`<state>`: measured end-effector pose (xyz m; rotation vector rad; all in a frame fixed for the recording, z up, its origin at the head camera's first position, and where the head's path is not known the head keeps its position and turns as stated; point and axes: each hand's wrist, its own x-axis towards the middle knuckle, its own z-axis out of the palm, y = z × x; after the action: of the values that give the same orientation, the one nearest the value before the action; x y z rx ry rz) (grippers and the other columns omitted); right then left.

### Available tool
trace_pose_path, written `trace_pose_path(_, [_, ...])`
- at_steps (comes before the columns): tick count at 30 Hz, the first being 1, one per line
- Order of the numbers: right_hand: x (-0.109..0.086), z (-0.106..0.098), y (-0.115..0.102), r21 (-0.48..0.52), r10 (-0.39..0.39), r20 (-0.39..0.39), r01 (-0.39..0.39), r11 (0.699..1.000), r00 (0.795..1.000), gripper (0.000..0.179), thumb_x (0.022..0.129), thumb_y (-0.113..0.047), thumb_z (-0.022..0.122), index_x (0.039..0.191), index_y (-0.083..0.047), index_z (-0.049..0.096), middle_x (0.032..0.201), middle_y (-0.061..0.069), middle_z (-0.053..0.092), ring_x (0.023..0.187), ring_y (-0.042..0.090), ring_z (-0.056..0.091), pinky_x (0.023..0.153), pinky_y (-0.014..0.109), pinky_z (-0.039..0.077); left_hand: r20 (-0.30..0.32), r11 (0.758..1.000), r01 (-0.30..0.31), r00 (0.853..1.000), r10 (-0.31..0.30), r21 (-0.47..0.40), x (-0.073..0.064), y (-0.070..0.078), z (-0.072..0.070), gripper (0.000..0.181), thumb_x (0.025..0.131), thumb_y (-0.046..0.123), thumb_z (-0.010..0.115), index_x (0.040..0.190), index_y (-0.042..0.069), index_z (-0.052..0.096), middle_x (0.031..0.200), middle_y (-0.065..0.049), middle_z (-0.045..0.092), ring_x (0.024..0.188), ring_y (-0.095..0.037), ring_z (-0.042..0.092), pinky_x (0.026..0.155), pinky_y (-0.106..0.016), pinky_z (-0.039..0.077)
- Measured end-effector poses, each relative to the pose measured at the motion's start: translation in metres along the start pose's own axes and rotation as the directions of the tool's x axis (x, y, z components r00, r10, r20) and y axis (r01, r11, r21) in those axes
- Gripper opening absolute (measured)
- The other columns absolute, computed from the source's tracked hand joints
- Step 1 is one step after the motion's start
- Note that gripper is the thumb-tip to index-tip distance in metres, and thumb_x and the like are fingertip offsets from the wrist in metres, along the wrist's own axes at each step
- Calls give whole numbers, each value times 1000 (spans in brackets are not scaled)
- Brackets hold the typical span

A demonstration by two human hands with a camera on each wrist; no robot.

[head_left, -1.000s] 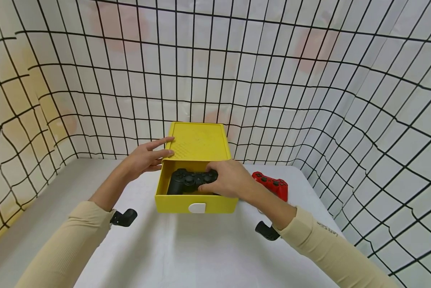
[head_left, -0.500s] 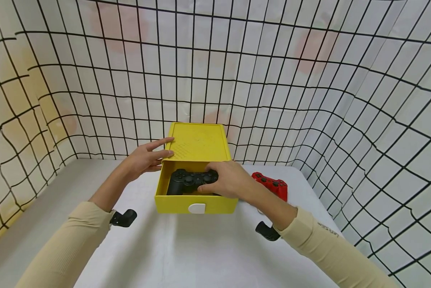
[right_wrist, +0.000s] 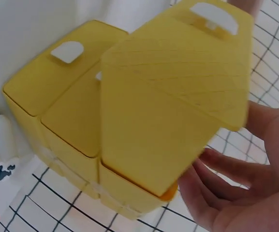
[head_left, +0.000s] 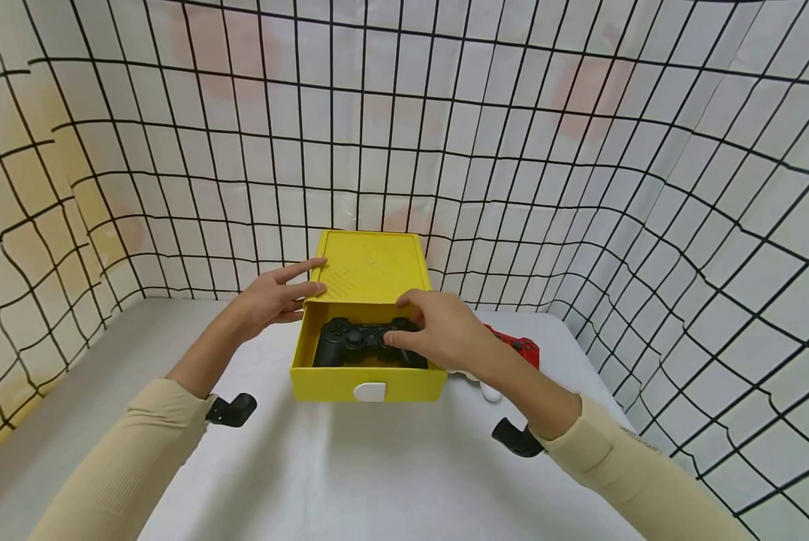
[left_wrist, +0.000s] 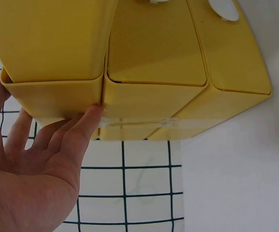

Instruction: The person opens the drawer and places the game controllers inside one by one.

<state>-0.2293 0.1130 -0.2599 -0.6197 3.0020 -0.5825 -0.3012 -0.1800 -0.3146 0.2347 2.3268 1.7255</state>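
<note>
A yellow drawer unit has its top drawer pulled out toward me. Inside that drawer lies a black game controller. Against the unit's left side and top edge rests my left hand, fingers spread and extended; the left wrist view shows fingertips on the yellow side wall. My right hand is over the drawer's right side, thumb above the controller's right part and index finger near the unit's front edge. It holds nothing. In the right wrist view its fingers show beside the drawer.
Right of the unit, a red game controller lies partly behind my right forearm. A white controller is beside the unit too. Lower drawers with white handles are closed. Black grid mesh walls the back and sides.
My right hand has let go of the black controller and shifted slightly right and up, exposing the controller's right grip. My left hand has stayed in place.
</note>
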Motion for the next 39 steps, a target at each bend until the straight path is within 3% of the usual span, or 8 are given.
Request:
trace_pose_path(3, [-7,-6,-3,7,15,-41,-15,1000,999,77,86,-53,77,150,-21,49,132,11,61,117,26,55,98,46,53,-1,1000,0,1000,0,-2,0,1,0,75,93,49,71,158,38,36,152,-10,49,137,-34,53,112,-50,44])
trace_pose_path(7, [-13,-11,-1,0,1,-27,-1,1000,1000,102,79,-60,80,161,-26,31,157,15,38,140,33,38,109,60,45,-8,1000,8,1000,-8,-8,0,1,0,74,93,49,71,157,38,36,151,-10,51,136,-34,54,112,-50,45])
trace_pose_path(14, [-23,-10,15,-10,-46,104,48,999,993,119,68,-62,87,162,-39,18,167,10,21,152,34,21,112,64,38,-7,1000,-2,1000,2,-3,0,2,0,73,93,48,71,157,38,37,151,-9,50,135,-33,55,111,-49,46])
trace_pose_path(20, [-28,-6,26,17,-34,122,32,999,992,126,69,-64,85,164,-35,7,170,8,10,155,35,13,113,65,37,0,1000,-6,1000,6,0,2,3,1,73,94,48,70,158,38,36,153,-10,48,136,-34,54,111,-49,46])
trace_pose_path(39, [-20,0,44,38,3,150,-9,999,989,125,73,-70,79,165,-22,10,170,9,17,155,36,17,116,67,29,-10,1000,6,1000,-6,5,0,3,3,72,95,48,69,158,39,36,150,-11,51,135,-33,54,111,-47,47])
